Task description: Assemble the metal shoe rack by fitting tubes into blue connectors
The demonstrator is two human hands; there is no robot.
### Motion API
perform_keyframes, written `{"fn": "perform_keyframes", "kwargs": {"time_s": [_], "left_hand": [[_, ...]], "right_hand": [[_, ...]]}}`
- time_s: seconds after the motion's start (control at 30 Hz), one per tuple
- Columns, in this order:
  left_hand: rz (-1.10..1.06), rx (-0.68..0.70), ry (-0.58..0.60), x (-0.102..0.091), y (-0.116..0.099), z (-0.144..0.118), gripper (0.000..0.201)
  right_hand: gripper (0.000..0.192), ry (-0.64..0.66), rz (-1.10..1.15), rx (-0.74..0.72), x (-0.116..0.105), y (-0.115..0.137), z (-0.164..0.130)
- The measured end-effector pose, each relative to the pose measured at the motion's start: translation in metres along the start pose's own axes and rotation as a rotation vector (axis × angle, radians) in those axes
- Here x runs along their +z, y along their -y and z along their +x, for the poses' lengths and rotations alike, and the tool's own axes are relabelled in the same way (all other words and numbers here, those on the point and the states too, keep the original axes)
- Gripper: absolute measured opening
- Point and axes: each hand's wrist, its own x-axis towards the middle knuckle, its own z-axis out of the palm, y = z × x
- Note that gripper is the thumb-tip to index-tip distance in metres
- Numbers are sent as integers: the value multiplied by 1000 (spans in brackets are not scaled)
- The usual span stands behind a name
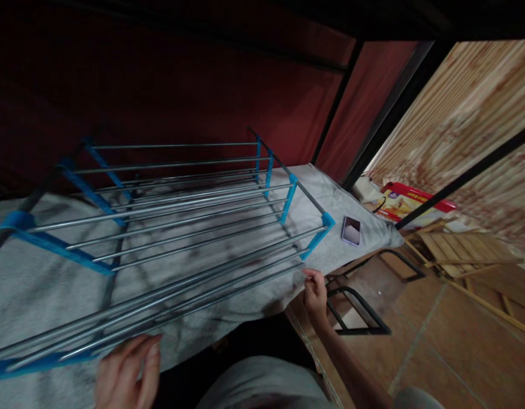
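I see the rack (169, 227), thin steel rods in blue plastic brackets, lying mid-frame on a fuzzy grey blanket (41, 289). My right hand (316, 295) pinches a rod end; my left hand (126, 372) rests open at the lower left.

Dim scene, top edge nearly black. Light comes in from the right, brightening the floor (437, 341) and corrugated wall (467, 125). The rack (181, 227) casts dark striped shadows across the grey cloth (32, 284). Left hand (126, 372) blurs; edges bend, fisheye-style.
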Motion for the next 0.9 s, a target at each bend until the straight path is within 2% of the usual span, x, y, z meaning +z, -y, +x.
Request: {"fn": "perform_keyframes", "kwargs": {"time_s": [0.07, 0.13, 0.2, 0.3, 0.43, 0.53, 0.67, 0.8, 0.9], "left_hand": [[15, 182, 71, 17, -34, 28, 24], [10, 299, 149, 38, -65, 56, 25], [-5, 349, 184, 59, -88, 80, 26], [36, 315, 235, 85, -110, 106, 33], [159, 152, 370, 109, -124, 133, 37], [187, 38, 567, 124, -130, 154, 39], [127, -17, 796, 144, -134, 173, 35], [63, -66, 891, 159, -136, 178, 35], [18, -75, 884, 162, -138, 180, 35]], "right_hand": [[26, -196, 32, 130, -10, -2, 20], [33, -280, 67, 177, -16, 3, 43], [39, -265, 118, 169, -18, 11, 66], [45, -179, 185, 160, -17, 24, 92], [54, -127, 293, 152, -10, 33, 113], [58, -96, 400, 137, -5, 36, 125], [59, -25, 433, 115, -3, 41, 138], [63, 26, 441, 97, -5, 45, 145], [67, 71, 437, 113, -6, 44, 146]]}}
